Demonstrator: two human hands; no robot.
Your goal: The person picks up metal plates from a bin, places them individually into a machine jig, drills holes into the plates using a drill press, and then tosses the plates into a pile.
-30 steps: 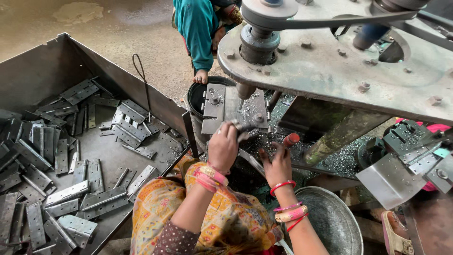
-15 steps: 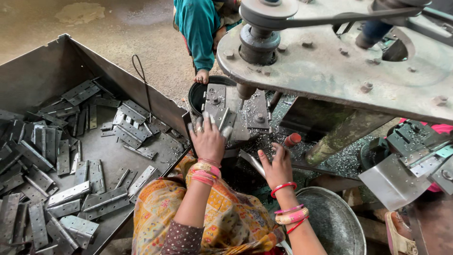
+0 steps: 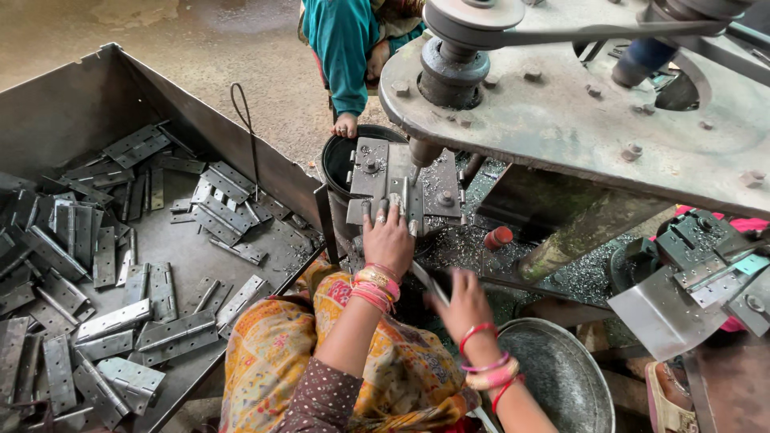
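Grey steel hinge plate (image 3: pixel 391 195) lies flat on the press bed under the left hand (image 3: pixel 388 238), whose spread fingers press down on its near edge, seemingly to keep it square beneath the round punch post (image 3: pixel 423 150). Nearer the body, the right hand (image 3: pixel 465 303) hovers open with loose fingers, blurred, holding nothing I can make out, just above the rim of a round grey metal basin (image 3: pixel 553 377). Metal shavings litter the bed around a small red cap (image 3: pixel 497 237). At the left, a large sheet-metal bin (image 3: pixel 72 96) holds heaped grey hinges (image 3: pixel 120 273) within reach. Behind the bed's far edge sits a black bucket (image 3: pixel 341 156), where another person's hand (image 3: pixel 346 126) rests on the rim.
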